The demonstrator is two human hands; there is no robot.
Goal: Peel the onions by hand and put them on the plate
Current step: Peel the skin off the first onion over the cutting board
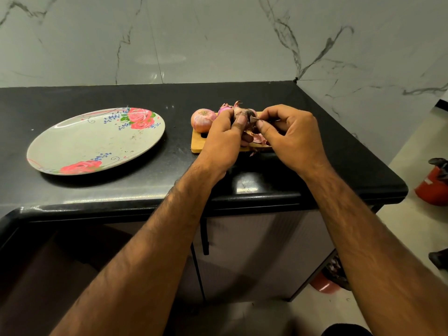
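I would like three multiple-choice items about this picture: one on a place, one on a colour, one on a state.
1. Where does the plate lie?
A. left of the board
B. on the board
C. on the floor

2. What colour is the counter?
A. white
B. black
C. green

3. What is on the plate?
A. a peeled onion
B. a knife
C. no onion

Key: 1 A, it lies on the counter, left of the board. 2 B, the top is black. 3 C, one unpeeled onion rests on the board; the left hand and right hand peel another.
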